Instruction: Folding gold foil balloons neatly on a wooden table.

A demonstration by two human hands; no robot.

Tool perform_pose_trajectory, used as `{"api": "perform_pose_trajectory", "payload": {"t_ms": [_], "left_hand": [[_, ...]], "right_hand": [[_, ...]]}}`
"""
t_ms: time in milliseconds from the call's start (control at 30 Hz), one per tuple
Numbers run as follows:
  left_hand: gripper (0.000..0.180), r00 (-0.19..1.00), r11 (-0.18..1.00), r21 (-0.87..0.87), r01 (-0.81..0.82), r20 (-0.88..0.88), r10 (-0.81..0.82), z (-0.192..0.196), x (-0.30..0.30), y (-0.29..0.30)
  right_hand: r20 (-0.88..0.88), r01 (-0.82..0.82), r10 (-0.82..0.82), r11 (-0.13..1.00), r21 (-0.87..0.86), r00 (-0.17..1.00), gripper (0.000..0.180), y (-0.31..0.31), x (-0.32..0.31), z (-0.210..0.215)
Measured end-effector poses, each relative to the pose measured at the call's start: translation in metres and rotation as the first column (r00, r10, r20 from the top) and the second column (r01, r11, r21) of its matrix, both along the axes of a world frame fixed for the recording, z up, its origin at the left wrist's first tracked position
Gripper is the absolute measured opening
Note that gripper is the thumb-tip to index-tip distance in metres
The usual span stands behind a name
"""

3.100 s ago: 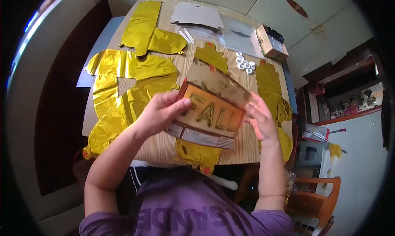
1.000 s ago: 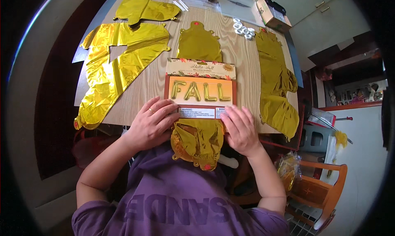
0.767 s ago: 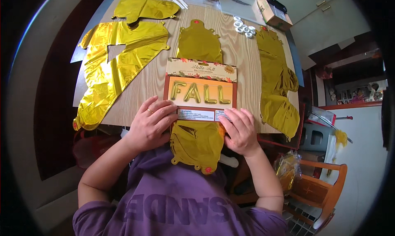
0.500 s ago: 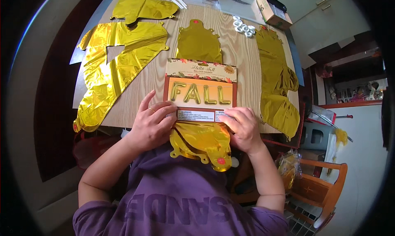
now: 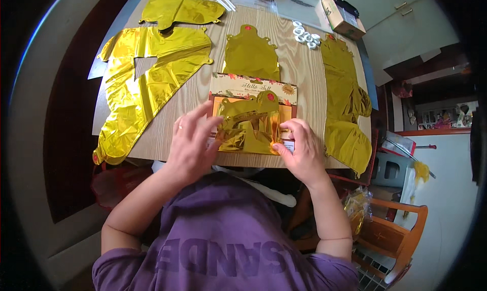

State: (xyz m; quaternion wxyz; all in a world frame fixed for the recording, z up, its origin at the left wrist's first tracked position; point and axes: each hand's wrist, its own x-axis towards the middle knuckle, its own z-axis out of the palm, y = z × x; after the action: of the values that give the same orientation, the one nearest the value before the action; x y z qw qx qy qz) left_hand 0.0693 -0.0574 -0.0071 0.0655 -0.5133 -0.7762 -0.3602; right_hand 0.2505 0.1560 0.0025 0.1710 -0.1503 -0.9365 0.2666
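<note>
A gold foil balloon [image 5: 248, 134], folded small and wrinkled, lies over a printed packaging card [image 5: 223, 83] at the table's near edge. It covers most of the card's front; the card's top strip shows beyond it. My left hand [image 5: 190, 144] hovers at the foil's left side, fingers spread and holding nothing. At the lower right corner, my right hand [image 5: 302, 151] pinches the foil, thumb on top and bent fingers along the card's right edge. Just beyond the card lies another flat gold foil balloon [image 5: 251, 52].
Larger gold foil balloons [image 5: 147, 93] spread over the table's left, and one [image 5: 345, 103] down its right. White ribbon rolls [image 5: 306, 36] and a cardboard box [image 5: 342, 17] sit at the far right. Thin white straws [image 5: 225, 3] lie at the back. A wooden chair [image 5: 390, 232] stands at right.
The foil that hung below the card toward me has been folded up over its front, hiding the picture. My left hand has opened away from the card's lower edge.
</note>
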Motion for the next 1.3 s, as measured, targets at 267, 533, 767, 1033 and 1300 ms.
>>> {"api": "perform_pose_trajectory", "payload": {"t_ms": [267, 533, 767, 1033, 1300], "left_hand": [[0.092, 0.817, 0.742, -0.504, 0.441, -0.117, -0.565, 0.006, 0.001, 0.023], [0.099, 0.879, 0.750, -0.570, 0.335, -0.098, -0.466, 0.010, -0.009, -0.014], [0.059, 0.881, 0.878, -0.429, 0.210, -0.306, -0.360, -0.018, 0.013, -0.041], [0.052, 0.872, 0.897, -0.329, 0.296, -0.291, -0.394, -0.018, 0.012, -0.054], [0.055, 0.878, 0.945, -0.035, 0.325, -0.360, -0.315, 0.030, 0.030, -0.047]], "right_hand": [[0.068, -0.129, 0.120, 0.980, 0.152, 0.990, 0.036, 0.005, -0.001, 0.003], [0.100, -0.132, 0.116, 0.975, 0.179, 0.988, 0.040, 0.003, 0.001, 0.002], [0.017, 0.001, -0.006, 0.967, 0.253, 1.000, 0.054, -0.019, 0.011, 0.002], [0.044, -0.112, 0.104, 0.860, 0.498, 0.994, 0.047, -0.110, 0.000, 0.003], [-0.124, 0.089, -0.037, 0.893, 0.441, 0.992, 0.027, -0.108, 0.008, 0.008]]}}
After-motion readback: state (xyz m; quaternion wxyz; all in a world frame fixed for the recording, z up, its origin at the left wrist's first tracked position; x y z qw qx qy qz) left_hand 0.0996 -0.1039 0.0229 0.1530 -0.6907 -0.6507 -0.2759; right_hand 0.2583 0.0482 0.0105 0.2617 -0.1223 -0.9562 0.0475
